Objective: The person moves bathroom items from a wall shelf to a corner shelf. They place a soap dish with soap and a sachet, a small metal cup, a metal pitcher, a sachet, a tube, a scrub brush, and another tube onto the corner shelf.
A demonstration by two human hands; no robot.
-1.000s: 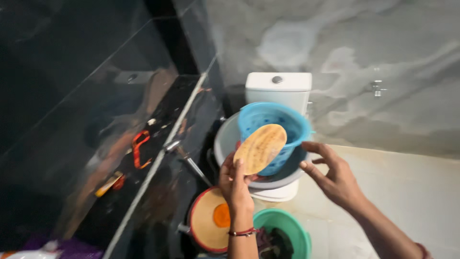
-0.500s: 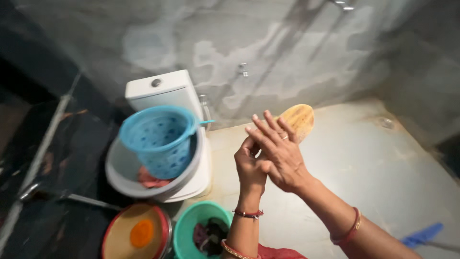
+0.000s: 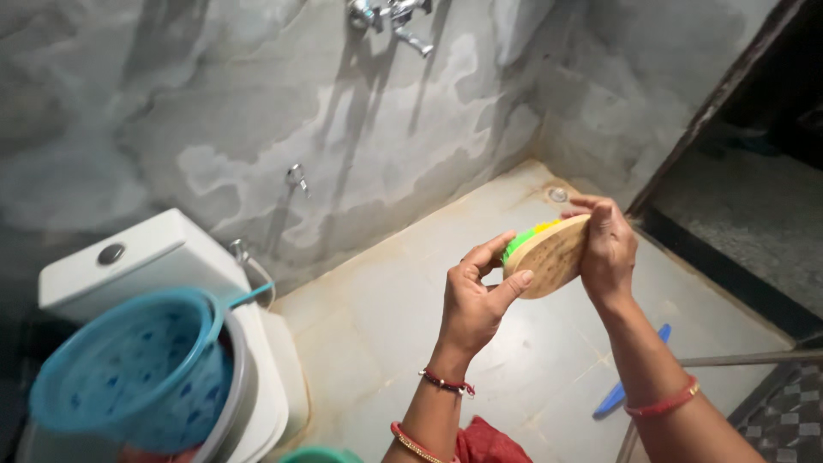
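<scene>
While you stand over the bathroom floor [image 3: 411, 317], both hands pinch an oval wooden brush [image 3: 549, 255] at chest height: left hand [image 3: 476, 300] steadying its edge, right hand [image 3: 609, 249] cupping the back.

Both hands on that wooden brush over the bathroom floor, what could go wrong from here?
1. The left hand pinches the scrub brush only at its edge and the right hand cups the far end; it could slip and drop onto the tiled floor.
2. The floor looks glossy, possibly wet, so footing may be poor.
</scene>
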